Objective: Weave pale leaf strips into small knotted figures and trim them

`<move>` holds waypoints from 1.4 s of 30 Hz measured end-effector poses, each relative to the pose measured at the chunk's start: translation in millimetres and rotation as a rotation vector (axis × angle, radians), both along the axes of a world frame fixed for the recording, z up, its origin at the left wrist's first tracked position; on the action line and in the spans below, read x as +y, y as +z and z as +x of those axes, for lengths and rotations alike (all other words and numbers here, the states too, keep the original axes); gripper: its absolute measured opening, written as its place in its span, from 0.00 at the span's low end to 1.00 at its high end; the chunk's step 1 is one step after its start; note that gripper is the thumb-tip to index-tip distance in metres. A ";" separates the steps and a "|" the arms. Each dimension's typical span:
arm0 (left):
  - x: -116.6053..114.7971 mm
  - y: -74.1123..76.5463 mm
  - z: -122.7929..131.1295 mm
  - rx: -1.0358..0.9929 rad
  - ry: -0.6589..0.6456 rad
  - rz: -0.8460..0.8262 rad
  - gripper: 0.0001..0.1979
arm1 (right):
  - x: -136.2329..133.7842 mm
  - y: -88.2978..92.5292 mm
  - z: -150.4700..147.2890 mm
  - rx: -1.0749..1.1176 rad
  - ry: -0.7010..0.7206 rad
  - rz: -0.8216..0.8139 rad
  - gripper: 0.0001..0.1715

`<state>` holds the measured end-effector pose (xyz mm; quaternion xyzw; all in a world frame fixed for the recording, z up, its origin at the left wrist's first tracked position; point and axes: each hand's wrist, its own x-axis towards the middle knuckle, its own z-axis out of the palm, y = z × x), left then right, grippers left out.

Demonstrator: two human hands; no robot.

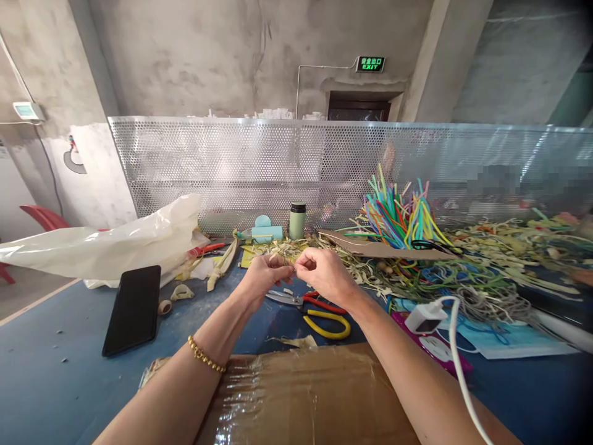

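Observation:
My left hand and my right hand meet near the middle of the view, fingertips pinched close together. Something thin and pale seems to be between them, too small to make out. Pale dry strips lie just behind the fingers. Below the hands, scissors with yellow handles rest on the blue table, next to a tool with red handles. A gold bead bracelet circles my left wrist.
A cardboard box lies nearest me. At left are a black phone and a plastic bag. Behind stand a green bottle and perforated metal screen. Colourful stems, cords and a charger are right.

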<state>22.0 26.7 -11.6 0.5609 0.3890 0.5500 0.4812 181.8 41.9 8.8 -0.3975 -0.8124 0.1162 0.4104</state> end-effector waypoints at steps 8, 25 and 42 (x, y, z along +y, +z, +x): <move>-1.1 1.6 -2.6 -0.145 -0.092 -0.043 0.08 | -1.5 3.0 2.5 0.001 0.100 -0.099 0.08; -0.1 0.7 -5.4 -0.234 -0.208 -0.035 0.13 | -5.2 6.4 7.3 0.244 0.341 -0.578 0.17; 0.6 4.0 -6.7 -0.066 -0.067 0.084 0.11 | -10.3 6.3 1.2 -0.015 0.066 0.014 0.11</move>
